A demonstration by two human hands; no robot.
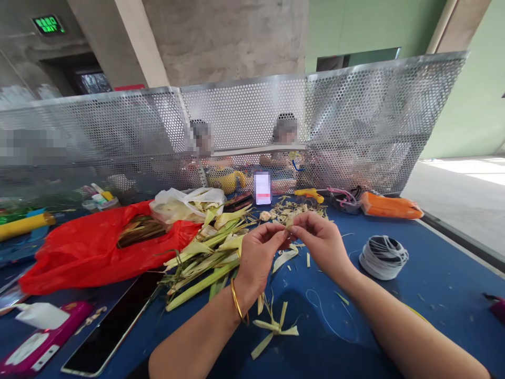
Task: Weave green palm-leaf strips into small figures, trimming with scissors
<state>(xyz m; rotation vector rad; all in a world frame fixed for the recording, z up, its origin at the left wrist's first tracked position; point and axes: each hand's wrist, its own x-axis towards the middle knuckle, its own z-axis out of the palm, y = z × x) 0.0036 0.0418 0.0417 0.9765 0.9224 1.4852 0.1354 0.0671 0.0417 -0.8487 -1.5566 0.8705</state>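
Observation:
My left hand (pixel 255 259), with a gold bangle at the wrist, and my right hand (pixel 321 241) meet fingertip to fingertip above the blue table. Between them they pinch a small pale leaf strip (pixel 290 222), much like corn husk; the fingers hide part of it. Left of my left hand lies a pile of long pale-green leaves (pixel 213 258). Below the hands rests a star-shaped piece of knotted leaf (pixel 276 330). Leaf scraps (pixel 294 209) are strewn just beyond the fingers. A curled leaf piece (pixel 284 258) sits beneath them.
A thread ball (pixel 382 258), an orange packet (pixel 390 205) and yellow-handled tool (pixel 311 195) lie to the right. A red plastic bag (pixel 90 242), black tablet (pixel 114 326) and magenta device (pixel 49 339) occupy the left. A lit phone (pixel 262 188) stands before the perforated metal screen (pixel 244 116); people sit behind it.

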